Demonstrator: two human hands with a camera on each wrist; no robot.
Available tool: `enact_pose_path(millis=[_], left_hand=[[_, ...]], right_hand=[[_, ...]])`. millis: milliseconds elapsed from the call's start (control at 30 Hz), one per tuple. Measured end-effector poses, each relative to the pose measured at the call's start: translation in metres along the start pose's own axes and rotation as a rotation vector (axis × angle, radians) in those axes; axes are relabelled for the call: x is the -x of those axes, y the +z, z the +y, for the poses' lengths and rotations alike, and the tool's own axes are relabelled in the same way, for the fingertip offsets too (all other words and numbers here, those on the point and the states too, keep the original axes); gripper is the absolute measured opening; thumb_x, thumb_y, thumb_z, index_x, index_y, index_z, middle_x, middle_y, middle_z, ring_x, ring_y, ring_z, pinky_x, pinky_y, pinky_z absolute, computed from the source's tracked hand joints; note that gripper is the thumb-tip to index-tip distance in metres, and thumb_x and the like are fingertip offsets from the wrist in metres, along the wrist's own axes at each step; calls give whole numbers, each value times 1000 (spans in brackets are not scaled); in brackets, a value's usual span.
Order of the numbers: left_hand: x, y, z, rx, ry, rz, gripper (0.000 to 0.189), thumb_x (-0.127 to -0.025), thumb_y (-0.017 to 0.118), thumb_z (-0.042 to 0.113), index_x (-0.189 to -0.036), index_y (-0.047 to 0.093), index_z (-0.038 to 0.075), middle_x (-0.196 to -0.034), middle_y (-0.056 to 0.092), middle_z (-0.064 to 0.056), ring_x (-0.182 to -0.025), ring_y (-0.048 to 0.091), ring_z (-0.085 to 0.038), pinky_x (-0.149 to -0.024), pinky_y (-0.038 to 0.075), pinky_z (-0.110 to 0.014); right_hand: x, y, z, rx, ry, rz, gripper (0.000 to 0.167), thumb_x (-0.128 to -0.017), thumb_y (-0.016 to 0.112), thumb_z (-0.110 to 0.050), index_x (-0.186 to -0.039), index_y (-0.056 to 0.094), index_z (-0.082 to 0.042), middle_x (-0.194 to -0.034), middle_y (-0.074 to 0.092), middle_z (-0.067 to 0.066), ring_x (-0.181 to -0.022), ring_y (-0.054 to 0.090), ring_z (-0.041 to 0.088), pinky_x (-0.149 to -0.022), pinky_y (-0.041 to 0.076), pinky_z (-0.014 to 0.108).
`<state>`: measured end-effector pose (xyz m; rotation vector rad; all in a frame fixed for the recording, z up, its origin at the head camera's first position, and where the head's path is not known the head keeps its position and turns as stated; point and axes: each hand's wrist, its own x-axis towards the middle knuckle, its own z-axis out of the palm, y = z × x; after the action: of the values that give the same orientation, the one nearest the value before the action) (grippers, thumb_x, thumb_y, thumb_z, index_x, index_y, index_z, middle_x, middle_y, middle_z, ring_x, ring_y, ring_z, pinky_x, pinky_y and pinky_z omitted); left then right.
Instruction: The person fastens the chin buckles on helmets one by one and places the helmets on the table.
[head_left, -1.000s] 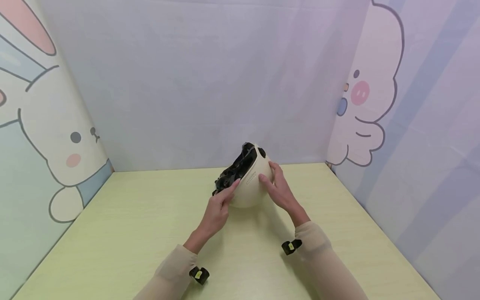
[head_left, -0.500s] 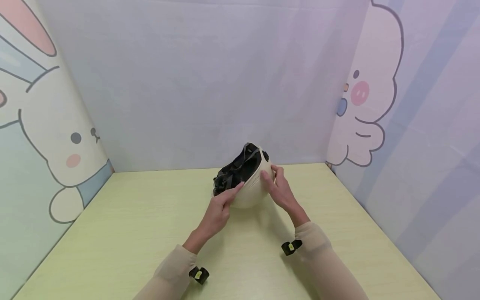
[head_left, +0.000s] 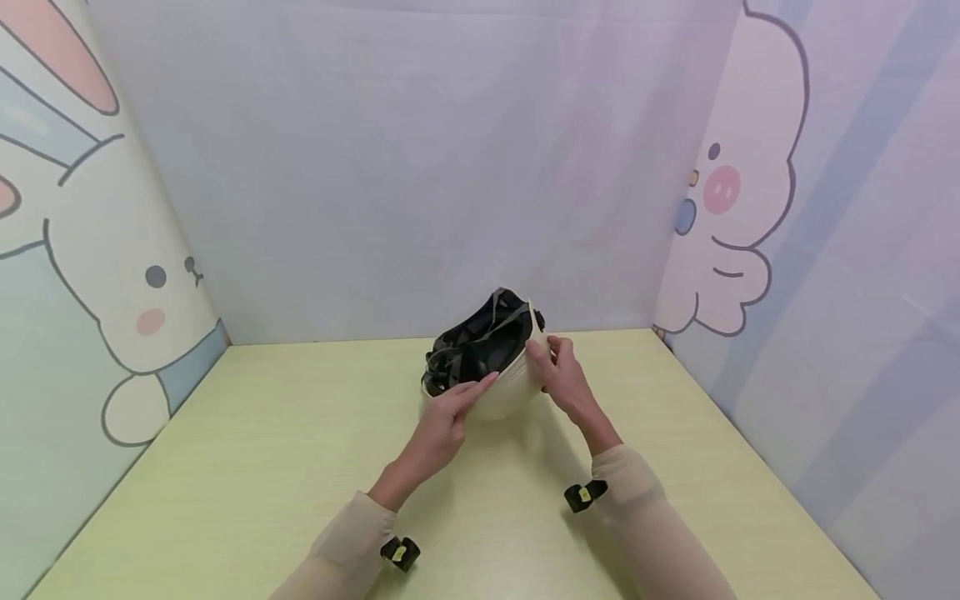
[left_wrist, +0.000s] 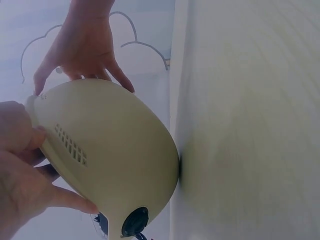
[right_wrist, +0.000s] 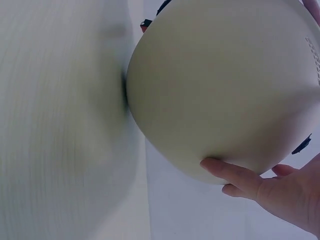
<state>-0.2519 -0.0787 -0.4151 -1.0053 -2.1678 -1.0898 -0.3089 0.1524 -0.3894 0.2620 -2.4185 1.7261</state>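
Clearly, both hands are on the helmet [head_left: 504, 402], which sits tilted near the far edge of the table [head_left: 270, 467], its rounded cream shell touching the top and its hollow side turned up and towards the left. The left hand [head_left: 437, 429] grips the near rim — one finger lies straight along the edge, and the wrist view shows the thumb and fingers taking the rim between them. The right hand [head_left: 567, 379] holds the right side, its thumb against the shell just below the rim and its fingers spread round the outside. Inside show the black lining [head_left: 491, 354] and some grey straps, bunched towards the left end. Seen from the left wrist, a row of vents [left_wrist: 71, 145] runs along the shell near the rim, with a round black fitting [left_wrist: 135, 221] farther along. Pale sleeves [head_left: 652, 517] cover both forearms, and a small black device [head_left: 401, 553] sits at each cuff. Behind the table hangs a plain lilac backdrop [head_left: 412, 167], flanked by a cartoon rabbit [head_left: 112, 283] on the left and a white cartoon figure [head_left: 757, 150] on the right.
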Motion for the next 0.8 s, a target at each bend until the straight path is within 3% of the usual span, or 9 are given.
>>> enact_pose_path(millis=[167, 300, 633, 800], left_hand=[[2, 2, 1, -34, 14, -26, 64, -91, 54, -20, -145, 56, 15, -117, 67, -12, -109, 64, -24, -90, 54, -39], [2, 4, 3, -69, 30, -33, 69, -87, 55, -24, -144, 57, 15, -115, 68, -11, -105, 64, -25, -88, 55, -40], [4, 7, 3, -176, 106, -14, 77, -78, 54, -29, -140, 61, 16, -112, 67, -10, -98, 63, -26, -83, 54, -39], [4, 8, 5, -203, 109, -13, 75, -79, 54, -28, -139, 62, 17, -112, 67, -10, -100, 62, -27, -83, 54, -41]], right_hand=[[1, -3, -2, -56, -17, -69, 72, -103, 45, -52, -160, 16, -17, -162, 24, 15, -137, 41, 38, -87, 52, 53], [3, -7, -4, -51, -30, -95, 69, -105, 42, -47, -162, 8, -31, -160, 27, 16, -131, 46, 40, -85, 52, 54], [2, -11, -5, -118, -59, -123, 68, -101, 42, -31, -162, 14, -26, -166, 13, 1, -141, 33, 37, -85, 49, 66], [-1, -14, -5, -140, -58, -136, 65, -98, 41, -25, -160, 20, -22, -163, 22, 7, -140, 33, 36, -80, 52, 65]])
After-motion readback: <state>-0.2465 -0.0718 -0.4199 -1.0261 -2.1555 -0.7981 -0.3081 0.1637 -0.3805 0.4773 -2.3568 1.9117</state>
